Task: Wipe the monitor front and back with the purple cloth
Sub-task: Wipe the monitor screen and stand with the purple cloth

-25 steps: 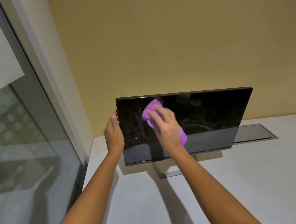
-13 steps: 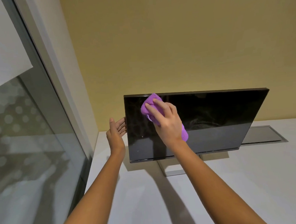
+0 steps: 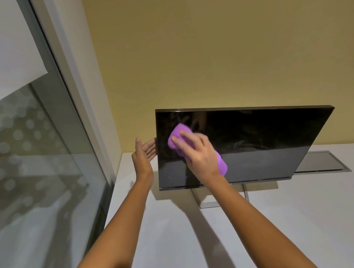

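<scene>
The right hand [image 3: 197, 153] lies flat on the purple cloth [image 3: 178, 134], fingers spread and only slightly bent. It presses the bunched cloth against the screen rather than gripping it. One end of the cloth shows past the fingertips and the other sticks out under the heel of the hand.

A second ago this hand worked nearer the middle top of the monitor [image 3: 254, 140]. It has since slid toward the screen's left edge and come a little below the top rim. Faint smears show on the dark glass to the right of the hand, so most of the front likely remains to be wiped.

The left hand [image 3: 141, 156], just left of the wiping hand, has let go. It clasped the monitor's left edge a second ago. Now its fingers [image 3: 150, 145] are straight and loose, their tips reaching behind that edge, and whether they touch the back I cannot tell.

With no firm hold, a hard push could rock the screen on its stand [image 3: 204, 203], which sits below the wiping hand on the white desk [image 3: 279, 231]. The back is not yet wiped.
</scene>
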`<state>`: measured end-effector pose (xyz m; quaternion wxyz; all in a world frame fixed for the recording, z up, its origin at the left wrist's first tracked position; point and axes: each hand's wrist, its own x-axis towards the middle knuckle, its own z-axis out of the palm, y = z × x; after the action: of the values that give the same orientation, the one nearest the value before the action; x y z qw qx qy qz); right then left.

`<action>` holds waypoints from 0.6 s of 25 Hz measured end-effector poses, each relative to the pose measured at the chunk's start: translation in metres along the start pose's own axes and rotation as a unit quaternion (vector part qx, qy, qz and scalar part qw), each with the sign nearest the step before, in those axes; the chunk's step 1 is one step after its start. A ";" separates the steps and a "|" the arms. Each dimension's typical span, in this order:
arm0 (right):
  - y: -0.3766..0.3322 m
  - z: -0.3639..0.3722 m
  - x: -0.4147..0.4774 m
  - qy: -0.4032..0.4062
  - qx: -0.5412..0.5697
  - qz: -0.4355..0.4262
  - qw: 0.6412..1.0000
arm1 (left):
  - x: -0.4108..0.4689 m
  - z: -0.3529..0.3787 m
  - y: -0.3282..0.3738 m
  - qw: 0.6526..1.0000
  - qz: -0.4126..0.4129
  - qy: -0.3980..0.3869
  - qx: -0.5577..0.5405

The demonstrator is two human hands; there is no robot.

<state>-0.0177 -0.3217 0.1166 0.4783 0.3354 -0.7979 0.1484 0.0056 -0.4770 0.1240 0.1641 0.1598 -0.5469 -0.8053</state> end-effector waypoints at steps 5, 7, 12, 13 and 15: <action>-0.012 0.020 0.011 0.031 -0.011 -0.022 0.999 | 0.003 -0.001 0.002 1.000 -0.012 -0.007 -0.010; -0.016 0.035 -0.025 -0.052 -0.036 -0.131 0.989 | 0.004 -0.001 0.003 1.000 -0.012 -0.007 -0.007; -0.013 0.037 -0.094 -0.277 -0.079 -0.223 0.931 | 0.003 -0.003 0.002 1.000 -0.007 -0.011 0.009; -0.011 0.032 -0.094 -0.283 -0.074 -0.204 0.934 | 0.003 -0.004 0.002 1.000 -0.008 -0.014 0.008; -0.007 0.020 -0.076 -0.233 -0.052 -0.131 0.962 | 0.002 -0.005 0.000 1.000 -0.011 -0.020 -0.002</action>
<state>-0.0016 -0.3083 0.0403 0.3112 0.4369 -0.8431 -0.0389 0.0058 -0.4821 0.1225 0.1450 0.1494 -0.5469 -0.8109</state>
